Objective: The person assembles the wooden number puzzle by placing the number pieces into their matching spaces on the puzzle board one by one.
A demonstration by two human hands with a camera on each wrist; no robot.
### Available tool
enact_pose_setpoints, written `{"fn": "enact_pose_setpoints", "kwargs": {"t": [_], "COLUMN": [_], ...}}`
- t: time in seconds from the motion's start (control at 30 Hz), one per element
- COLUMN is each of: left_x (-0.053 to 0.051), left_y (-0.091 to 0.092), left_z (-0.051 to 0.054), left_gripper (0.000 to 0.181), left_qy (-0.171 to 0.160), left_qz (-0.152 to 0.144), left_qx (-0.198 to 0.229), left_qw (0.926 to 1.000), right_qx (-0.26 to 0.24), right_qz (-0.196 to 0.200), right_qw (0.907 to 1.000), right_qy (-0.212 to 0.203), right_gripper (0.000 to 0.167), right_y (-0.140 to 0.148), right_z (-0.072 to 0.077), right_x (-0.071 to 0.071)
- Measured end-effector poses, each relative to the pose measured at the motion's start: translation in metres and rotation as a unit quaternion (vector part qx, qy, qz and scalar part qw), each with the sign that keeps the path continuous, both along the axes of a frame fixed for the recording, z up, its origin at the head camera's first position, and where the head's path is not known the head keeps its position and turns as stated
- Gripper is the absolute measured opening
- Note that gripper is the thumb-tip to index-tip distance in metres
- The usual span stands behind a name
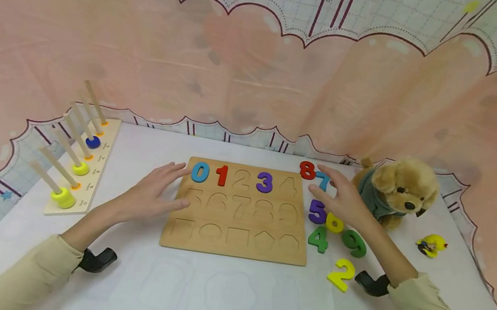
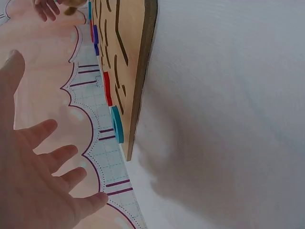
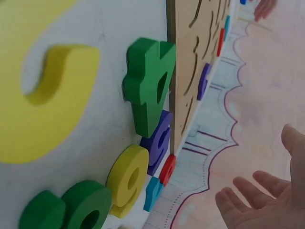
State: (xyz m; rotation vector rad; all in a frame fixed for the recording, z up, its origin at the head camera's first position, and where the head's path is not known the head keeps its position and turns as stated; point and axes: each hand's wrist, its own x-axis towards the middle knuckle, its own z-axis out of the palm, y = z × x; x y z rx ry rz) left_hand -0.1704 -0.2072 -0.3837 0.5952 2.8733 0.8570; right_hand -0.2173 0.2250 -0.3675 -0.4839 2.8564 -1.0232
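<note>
My left hand [image 1: 152, 191] hovers with spread fingers at the left edge of a wooden number board [image 1: 233, 253]; nothing is in it. A light-blue 0 [image 1: 194, 172], a red 1 [image 1: 222, 176] and a purple 3 [image 1: 266, 182] sit in the board's top row. My right hand [image 1: 342, 194], its fingers relaxed and holding nothing, is over the loose numerals right of the board. Nearest to it are a blue 7 [image 1: 322, 176], partly covered, and a red 8 [image 1: 307, 170]. A purple 5 [image 1: 317, 212], yellow 6 [image 1: 331, 219], green 4 [image 3: 143, 71], green 9 [image 1: 362, 249] and yellow 2 [image 1: 342, 274] lie closer.
On the left stands a wooden peg board [image 1: 91, 173] with upright sticks and yellow and blue rings. A plush dog [image 1: 380, 197] sits behind my right forearm, with a small yellow duck [image 1: 431, 245] farther right. A patterned curtain [image 1: 241, 78] hangs behind the table.
</note>
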Motion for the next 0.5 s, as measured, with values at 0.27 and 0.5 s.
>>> {"fn": "enact_pose_setpoints", "kwargs": {"t": [0.27, 0.5], "left_x": [0.006, 0.013], "left_y": [0.001, 0.004], "left_z": [-0.009, -0.016], "left_gripper": [0.080, 0.082], "left_qy": [0.014, 0.012], "left_qz": [0.006, 0.016], "left_qx": [-0.046, -0.040], "left_qw": [0.9988, 0.9990], "right_qx": [-0.022, -0.026], "right_qz": [0.040, 0.053], "right_qw": [0.9987, 0.9977], "right_qy": [0.023, 0.033], "right_gripper": [0.060, 0.055], "right_y": [0.006, 0.018], "right_z": [0.002, 0.002], "right_x": [0.014, 0.027]}}
